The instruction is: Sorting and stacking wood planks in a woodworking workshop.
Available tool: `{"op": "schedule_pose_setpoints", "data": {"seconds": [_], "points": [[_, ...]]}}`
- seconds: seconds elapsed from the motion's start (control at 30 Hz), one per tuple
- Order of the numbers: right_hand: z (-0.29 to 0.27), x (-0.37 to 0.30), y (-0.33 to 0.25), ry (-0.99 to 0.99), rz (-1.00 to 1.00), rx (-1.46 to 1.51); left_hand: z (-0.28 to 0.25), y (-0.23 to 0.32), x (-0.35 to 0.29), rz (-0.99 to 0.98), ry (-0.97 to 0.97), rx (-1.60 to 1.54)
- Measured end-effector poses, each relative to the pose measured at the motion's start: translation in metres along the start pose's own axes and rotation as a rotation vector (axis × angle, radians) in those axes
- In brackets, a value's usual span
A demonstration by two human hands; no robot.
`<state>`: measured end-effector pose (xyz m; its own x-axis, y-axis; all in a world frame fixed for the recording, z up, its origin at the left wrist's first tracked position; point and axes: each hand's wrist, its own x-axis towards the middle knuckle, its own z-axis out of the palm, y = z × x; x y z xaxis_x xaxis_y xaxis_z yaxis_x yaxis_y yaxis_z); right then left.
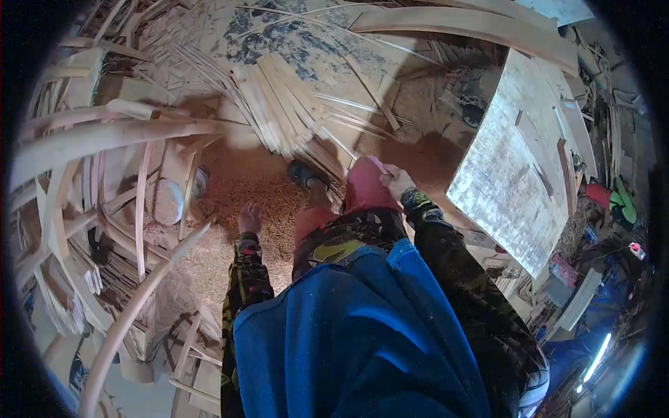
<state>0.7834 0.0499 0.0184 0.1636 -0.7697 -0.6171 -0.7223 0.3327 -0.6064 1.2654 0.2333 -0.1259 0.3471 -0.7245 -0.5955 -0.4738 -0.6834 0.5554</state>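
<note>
My right hand (398, 182) is closed at my raised right knee, its fingers pinching the edge of my pink shorts (366, 184). My left hand (249, 218) hangs low on the left, above the floor strewn with sawdust (258, 181). Its fingers look loosely stretched, and nothing shows in them. A blue garment (355, 327) covers my front, and dark patterned sleeves cover both arms. One dark shoe (301, 174) of mine stands beside a stack of thin wooden slats (275, 104); the other foot is hidden.
Curved wooden frame pieces (132, 139) fill the left side, with a long curved rail (139, 299) nearest me. A large pale board (516, 167) leans at the right, bearing loose wood strips. A curved plank (460, 26) crosses the top. A lit tube (597, 359) glows at lower right.
</note>
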Motion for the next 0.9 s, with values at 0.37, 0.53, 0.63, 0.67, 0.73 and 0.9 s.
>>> {"op": "schedule_pose_setpoints", "data": {"seconds": [0.37,0.53,0.63,0.67,0.73,0.9], "points": [[0.044,0.064,0.030,-0.693,-0.083,-0.533,0.067,0.079,-0.054,0.045,-0.524,0.110],[0.028,0.104,-0.006,-1.032,-0.386,-0.642,0.089,0.117,-0.063,0.049,-0.864,0.358],[0.035,0.118,0.025,-0.982,-0.454,-0.701,0.064,0.171,-0.067,0.238,-0.977,0.341],[0.036,0.133,0.031,-0.936,-0.408,-0.600,0.094,0.168,-0.073,0.135,-0.604,0.276],[0.035,0.175,0.056,-0.812,-0.276,-0.388,0.124,0.151,-0.066,0.074,-0.464,0.211],[0.038,0.331,0.163,-0.194,0.145,-0.033,0.103,0.149,0.029,-0.091,-0.476,0.114]]}}
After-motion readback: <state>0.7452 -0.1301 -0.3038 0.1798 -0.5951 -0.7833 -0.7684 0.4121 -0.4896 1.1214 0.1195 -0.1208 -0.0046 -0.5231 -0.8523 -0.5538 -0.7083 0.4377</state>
